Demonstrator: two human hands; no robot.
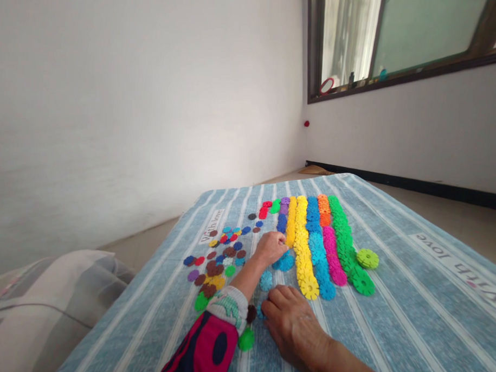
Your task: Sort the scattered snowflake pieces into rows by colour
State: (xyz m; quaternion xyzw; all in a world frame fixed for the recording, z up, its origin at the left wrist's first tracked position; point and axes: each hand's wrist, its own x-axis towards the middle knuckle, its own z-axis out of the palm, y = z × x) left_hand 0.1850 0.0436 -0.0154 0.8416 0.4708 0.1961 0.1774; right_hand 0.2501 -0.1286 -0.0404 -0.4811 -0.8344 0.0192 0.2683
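Note:
My left hand (271, 246) reaches over the middle of the cloth with its fingers pinched together. Their tips meet the near end of an orange-yellow row of snowflake discs (291, 225), and what they hold is hidden. Just below that hand lie blue discs (285, 262) and a light blue disc (266, 280). Closer to me, my right hand (294, 320) is curled low over the cloth, fingertips on a blue snowflake disc (261, 311) that shows only in part. A dark brown disc (251, 314) and a green disc (246, 339) lie left of it.
Overlapping discs form long rows, including a yellow row (305, 253), a magenta row (334, 259) and a green row (344, 233). Loose brown discs (215, 268) and other colours scatter at left. A striped blue cloth (394, 310) covers the table; a white wall (153, 96) stands beyond.

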